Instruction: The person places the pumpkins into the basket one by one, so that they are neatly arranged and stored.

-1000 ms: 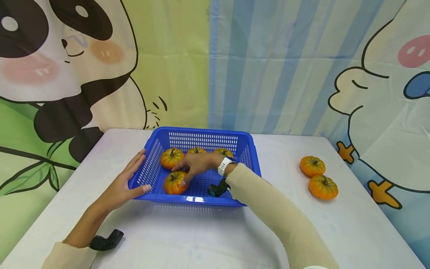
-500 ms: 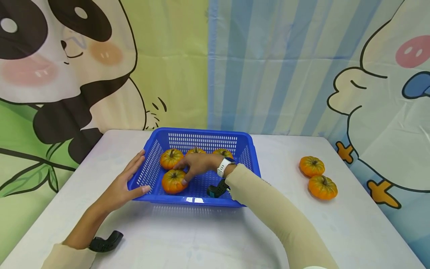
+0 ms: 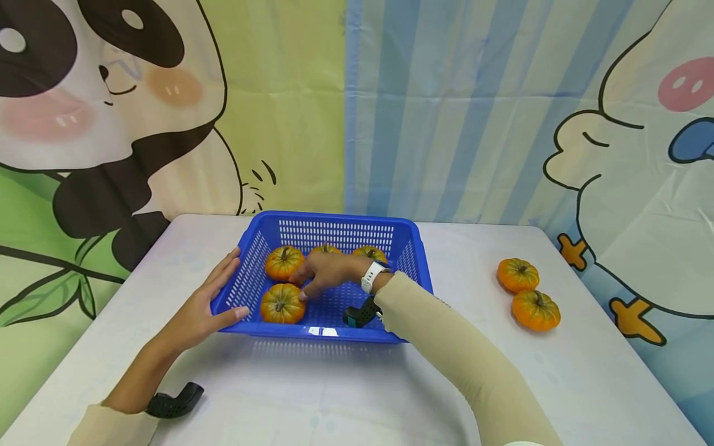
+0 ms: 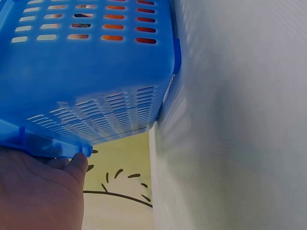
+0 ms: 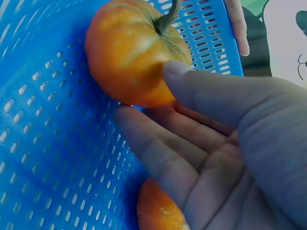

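Observation:
A blue perforated basket [image 3: 357, 335] holds several small orange pumpkins. My left hand [image 3: 199, 310] holds its front left corner, thumb over the rim and fingers along the outer left side; in the left wrist view the fingertips are at the rim's lip. My right hand [image 3: 330, 272] reaches inside, beside the front left pumpkin [image 3: 282, 303]. In the right wrist view the thumb tip touches this pumpkin [image 5: 134, 57] near its stem, and the loosely extended fingers lie at its underside. Behind it sits another pumpkin [image 3: 284, 263]; the back middle pumpkin [image 3: 326, 248] is partly hidden by the hand.
At the basket's back right is a further pumpkin [image 3: 370, 253]. Two pumpkins, a rear one [image 3: 518, 275] and a nearer one [image 3: 536, 310], sit together on the white table [image 3: 474, 279] to the right. A cartoon-printed curtain [image 3: 446, 111] hangs behind the table.
The front left pumpkin has shifted left inside the basket and turned a little, its stem now tilting differently. My right hand has moved slightly with it. The left hand and basket have stayed put.

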Demonstrator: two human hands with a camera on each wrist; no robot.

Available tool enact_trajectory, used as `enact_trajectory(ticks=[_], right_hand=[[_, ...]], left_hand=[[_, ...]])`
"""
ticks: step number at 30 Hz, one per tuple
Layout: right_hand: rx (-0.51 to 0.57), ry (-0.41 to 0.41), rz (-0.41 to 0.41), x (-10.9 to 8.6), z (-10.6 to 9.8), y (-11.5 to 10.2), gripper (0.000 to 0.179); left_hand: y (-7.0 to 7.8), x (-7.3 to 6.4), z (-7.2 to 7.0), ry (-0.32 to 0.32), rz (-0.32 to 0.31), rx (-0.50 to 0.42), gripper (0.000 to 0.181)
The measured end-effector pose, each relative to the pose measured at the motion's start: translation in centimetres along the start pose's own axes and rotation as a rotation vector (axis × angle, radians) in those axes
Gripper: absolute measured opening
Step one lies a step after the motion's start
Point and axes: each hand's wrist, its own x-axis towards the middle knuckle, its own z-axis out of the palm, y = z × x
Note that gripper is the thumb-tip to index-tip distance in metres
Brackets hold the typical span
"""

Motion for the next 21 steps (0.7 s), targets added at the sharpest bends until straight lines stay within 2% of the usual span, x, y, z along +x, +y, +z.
enact_trajectory(ticks=[5,11,17,21], right_hand=[[0.126,-0.095,0.041,-0.46,0.07,-0.12,0.045],[0.262,-0.121,0.082,-0.53,0.33,-0.16,0.043],[0.389,-0.18,0.089,-0.64,0.5,-0.33,0.046],[0.417,-0.215,0.086,-0.51,0.57,-0.24,0.046]], left_hand=[[0.03,0.09,0.01,-0.005,-0.001,0.002,0.093],[0.04,0.07,0.03,-0.004,-0.001,0.006,0.092],[-0.17,0.07,-0.08,-0.004,-0.002,0.005,0.092],[-0.14,0.05,-0.1,-0.006,-0.002,0.001,0.092]])
